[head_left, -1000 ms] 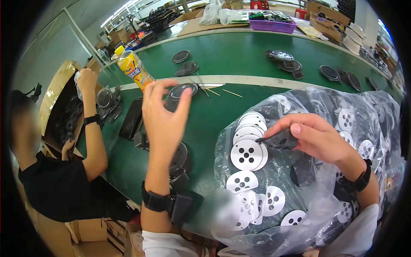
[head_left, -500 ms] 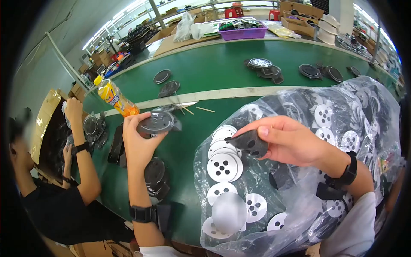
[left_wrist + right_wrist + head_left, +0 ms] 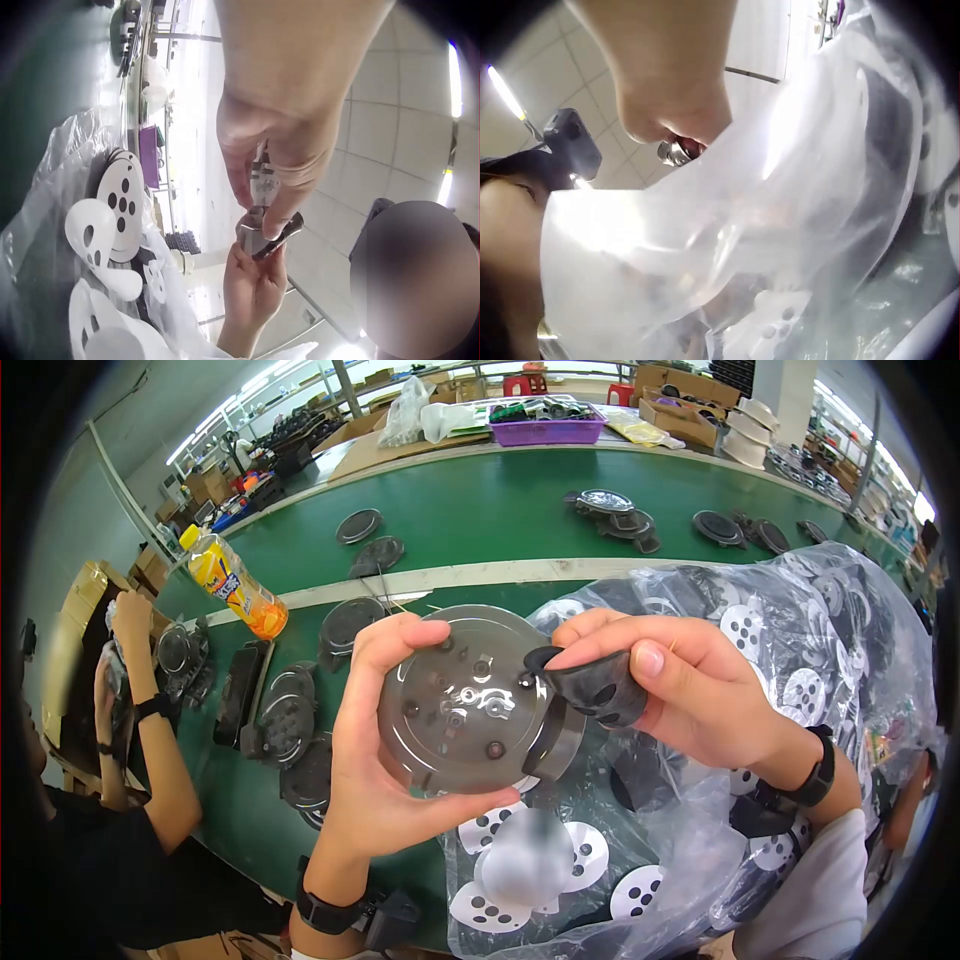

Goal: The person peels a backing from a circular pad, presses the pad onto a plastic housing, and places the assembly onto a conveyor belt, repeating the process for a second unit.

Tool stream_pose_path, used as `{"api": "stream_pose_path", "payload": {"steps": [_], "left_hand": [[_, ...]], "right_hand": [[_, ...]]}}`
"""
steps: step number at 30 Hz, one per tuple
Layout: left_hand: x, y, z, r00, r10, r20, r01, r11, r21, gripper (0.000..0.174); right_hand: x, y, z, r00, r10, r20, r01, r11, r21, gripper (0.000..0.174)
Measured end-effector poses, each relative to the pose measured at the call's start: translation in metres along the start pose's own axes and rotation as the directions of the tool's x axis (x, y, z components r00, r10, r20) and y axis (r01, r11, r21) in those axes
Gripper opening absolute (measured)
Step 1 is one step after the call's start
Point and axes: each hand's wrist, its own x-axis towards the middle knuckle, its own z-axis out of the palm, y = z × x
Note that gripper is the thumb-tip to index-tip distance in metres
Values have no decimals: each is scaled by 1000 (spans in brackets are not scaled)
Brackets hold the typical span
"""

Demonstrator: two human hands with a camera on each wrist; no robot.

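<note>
In the head view my left hand (image 3: 355,795) holds a round grey translucent plastic housing (image 3: 450,710) by its rim, with fingers above and thumb below. Its face, with small round bosses, is turned toward me. My right hand (image 3: 705,685) pinches a bent black sheet with round holes (image 3: 608,695), its tip overlapping the housing's right edge. From the left wrist, the housing (image 3: 255,238) shows edge-on between the left hand (image 3: 281,142) and the right hand (image 3: 253,289). Clear plastic hides much of the right wrist view, below the right hand (image 3: 675,105).
A clear plastic bag (image 3: 690,830) spreads over the right side, with white holed discs (image 3: 635,890) on it. More dark housings (image 3: 285,725) lie left on the green table, near a black case (image 3: 240,690) and an orange drink bottle (image 3: 235,582). Another person's arm (image 3: 160,760) works at far left.
My left hand went from reaching with spread fingers to gripping a housing, then carried it right to the right hand. The right hand keeps its pinch on the black sheet.
</note>
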Motion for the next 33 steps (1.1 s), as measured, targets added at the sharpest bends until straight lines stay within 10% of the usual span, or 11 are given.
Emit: {"api": "stream_pose_path", "payload": {"steps": [10, 12, 15, 17, 22, 33], "left_hand": [[-2, -9, 15, 996, -43, -84, -8, 849, -529, 105], [2, -3, 19, 940, -339, -30, 161, 522, -838, 103], [0, -2, 16, 943, -318, 97, 273, 574, -772, 103], [-1, 5, 16, 919, -348, 186, 358, 536, -764, 102], [-11, 9, 33, 822, -357, 443, 545, 267, -795, 97], [-9, 14, 44, 859, -311, 406, 489, 263, -832, 103]], "right_hand": [[-5, 10, 10, 984, 166, 56, -175, 953, 247, 40], [-6, 9, 12, 978, 202, 61, -211, 933, 291, 42], [-5, 6, 11, 982, 184, 46, -189, 946, 263, 40], [-2, 1, 4, 981, -142, 134, 179, 926, -331, 40], [-4, -3, 4, 982, -159, 100, 187, 865, -466, 40], [-4, 2, 6, 990, -132, 46, 137, 856, -499, 37]]}}
